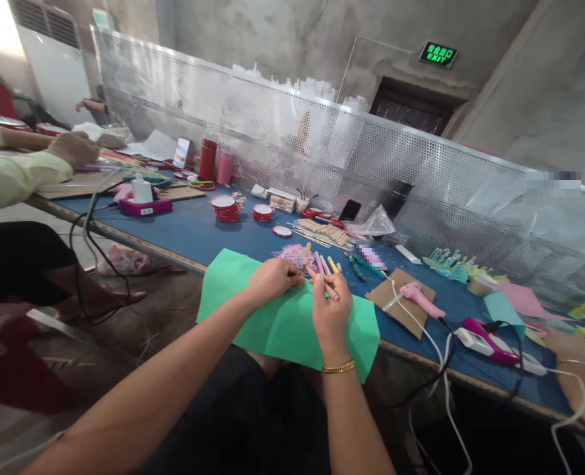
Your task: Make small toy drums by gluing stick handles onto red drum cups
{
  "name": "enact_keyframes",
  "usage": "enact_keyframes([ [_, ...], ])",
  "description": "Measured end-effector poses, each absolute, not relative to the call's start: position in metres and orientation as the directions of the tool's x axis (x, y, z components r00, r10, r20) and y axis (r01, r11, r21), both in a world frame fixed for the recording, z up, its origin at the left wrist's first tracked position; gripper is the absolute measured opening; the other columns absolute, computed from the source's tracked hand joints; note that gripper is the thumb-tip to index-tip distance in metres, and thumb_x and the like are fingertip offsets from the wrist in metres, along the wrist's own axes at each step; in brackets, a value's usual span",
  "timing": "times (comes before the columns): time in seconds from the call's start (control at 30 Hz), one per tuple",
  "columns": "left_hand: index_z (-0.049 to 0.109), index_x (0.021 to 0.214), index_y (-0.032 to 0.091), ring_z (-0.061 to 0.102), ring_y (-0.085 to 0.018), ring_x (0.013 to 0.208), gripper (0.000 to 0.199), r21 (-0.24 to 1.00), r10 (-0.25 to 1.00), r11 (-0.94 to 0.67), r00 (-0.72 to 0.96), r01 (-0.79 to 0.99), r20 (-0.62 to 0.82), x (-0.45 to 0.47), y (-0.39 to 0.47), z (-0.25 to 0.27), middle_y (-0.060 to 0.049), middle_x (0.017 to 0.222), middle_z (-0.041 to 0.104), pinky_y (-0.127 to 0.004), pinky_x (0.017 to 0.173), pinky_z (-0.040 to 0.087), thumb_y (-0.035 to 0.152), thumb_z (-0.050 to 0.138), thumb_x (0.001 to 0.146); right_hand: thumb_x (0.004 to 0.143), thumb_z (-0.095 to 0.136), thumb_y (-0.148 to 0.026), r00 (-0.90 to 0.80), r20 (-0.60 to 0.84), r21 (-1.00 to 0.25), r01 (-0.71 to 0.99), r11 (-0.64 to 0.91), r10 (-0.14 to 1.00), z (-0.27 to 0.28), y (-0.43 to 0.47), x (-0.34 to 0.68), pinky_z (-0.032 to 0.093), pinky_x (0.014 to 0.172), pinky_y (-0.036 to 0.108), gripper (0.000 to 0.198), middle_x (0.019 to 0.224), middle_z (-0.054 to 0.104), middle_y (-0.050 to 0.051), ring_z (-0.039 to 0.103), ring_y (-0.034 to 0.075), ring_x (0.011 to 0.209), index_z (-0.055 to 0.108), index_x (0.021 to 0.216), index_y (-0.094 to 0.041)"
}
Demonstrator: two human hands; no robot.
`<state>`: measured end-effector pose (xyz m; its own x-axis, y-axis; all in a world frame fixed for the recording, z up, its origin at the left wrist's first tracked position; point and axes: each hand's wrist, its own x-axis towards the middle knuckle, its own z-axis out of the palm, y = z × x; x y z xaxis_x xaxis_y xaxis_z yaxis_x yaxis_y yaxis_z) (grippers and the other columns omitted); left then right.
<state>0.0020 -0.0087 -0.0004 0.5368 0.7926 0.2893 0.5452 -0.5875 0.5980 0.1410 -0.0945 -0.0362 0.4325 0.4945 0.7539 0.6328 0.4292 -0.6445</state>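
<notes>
My left hand (275,280) is closed in a pinch on a small thin stick (306,254) with a yellow upper end, held upright. Close beside it, my right hand (333,300) has its fingers pressed together; whatever lies between them is too small to make out. Both hands are above a green sheet (267,330) that drapes over the table's front edge toward my lap. Just behind the fingers lie a heap of thin pink and purple pieces (292,253) and several pink and yellow sticks (325,264).
Right of my hands, a pink glue gun (421,300) rests over cardboard (389,290), near pliers (354,266) and a power strip (490,341) with cables. Flat wooden sticks (325,231) and red-rimmed discs (224,210) lie behind. Another person's hand (74,148) is at left, another arm (577,369) at right.
</notes>
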Motion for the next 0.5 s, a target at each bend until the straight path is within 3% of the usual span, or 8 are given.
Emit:
enact_keyframes([
  [0.5,0.078,0.074,0.018,0.051,-0.013,0.061,0.028,0.576,0.791,-0.595,0.537,0.561,0.293,0.0025,-0.0119,0.0029,-0.001,0.065,0.068,-0.028,0.057,0.027,0.037,0.062,0.086,0.098,0.057,-0.038,0.405,0.763,-0.627,0.652,0.426,0.504,-0.0356,-0.0958,0.1392,0.045,0.071,0.031,0.027,0.073,0.060,0.000,0.058,0.020,0.075,0.052,0.075,-0.024],
])
